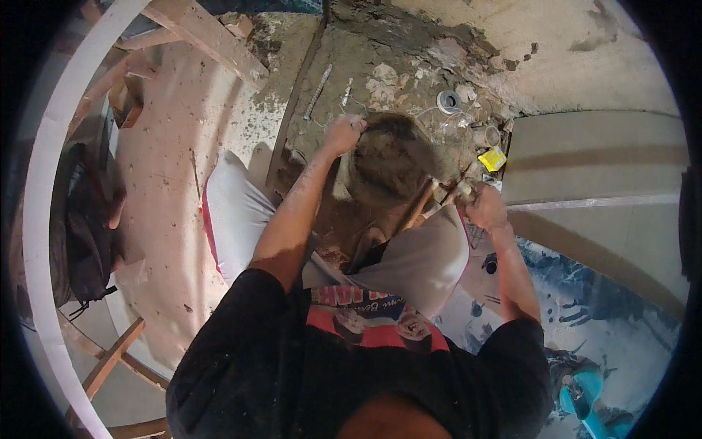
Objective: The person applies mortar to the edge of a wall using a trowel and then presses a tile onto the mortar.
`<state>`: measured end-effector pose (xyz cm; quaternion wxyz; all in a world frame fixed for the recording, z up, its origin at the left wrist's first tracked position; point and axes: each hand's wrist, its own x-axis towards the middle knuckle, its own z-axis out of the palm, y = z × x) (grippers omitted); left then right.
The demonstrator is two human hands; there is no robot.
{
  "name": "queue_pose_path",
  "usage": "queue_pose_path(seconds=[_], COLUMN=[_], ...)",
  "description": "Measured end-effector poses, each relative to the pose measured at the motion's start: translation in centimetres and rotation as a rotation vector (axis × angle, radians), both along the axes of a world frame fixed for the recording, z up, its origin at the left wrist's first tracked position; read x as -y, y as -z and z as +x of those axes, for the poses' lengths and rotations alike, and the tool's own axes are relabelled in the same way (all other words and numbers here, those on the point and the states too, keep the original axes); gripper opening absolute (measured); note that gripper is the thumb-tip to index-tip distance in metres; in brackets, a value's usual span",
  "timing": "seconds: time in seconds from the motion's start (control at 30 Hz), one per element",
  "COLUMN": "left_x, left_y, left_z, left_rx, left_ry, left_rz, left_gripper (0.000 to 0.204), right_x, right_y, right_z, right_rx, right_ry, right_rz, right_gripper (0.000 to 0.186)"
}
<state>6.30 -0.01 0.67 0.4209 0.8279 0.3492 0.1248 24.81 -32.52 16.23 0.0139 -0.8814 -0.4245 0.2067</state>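
Observation:
A round, mud-coated bucket (391, 164) lies between my knees, its inside dark and wet-looking. My left hand (344, 135) is closed at its upper left rim. Beyond my right knee, my right hand (484, 208) has its fingers curled closed, with a small whitish piece (459, 192) next to them; what it grips is hidden. A brown wooden handle (418, 207) lies slanted between the bucket and my right knee. Close to my right hand are a yellow packet (492, 159) and a clear plastic cup (486, 136).
A ridged metal rod (318, 91) and a grey-and-white ring (448, 102) lie on the muddy ground ahead. Large grey tiles (585, 161) stand at right. A turquoise plastic tool (585, 395) is at lower right. Wooden bars (208, 36) and a black bag (80, 227) are at left.

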Motion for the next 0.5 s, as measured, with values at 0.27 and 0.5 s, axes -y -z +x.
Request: queue_pose_path(seconds=[0.27, 0.5], left_x=[0.5, 0.1], left_y=[-1.5, -1.6], left_z=[1.0, 0.1], left_rx=[-0.177, -0.148], left_ry=[0.090, -0.020], left_rz=[0.011, -0.134], left_gripper=[0.031, 0.031], right_x=[-1.1, 0.2], right_y=[14.3, 14.4], right_z=[-4.2, -3.6], right_rx=[-0.149, -0.392], right_ry=[0.241, 0.097], right_rz=[-0.191, 0.091], right_gripper=[0.051, 0.050])
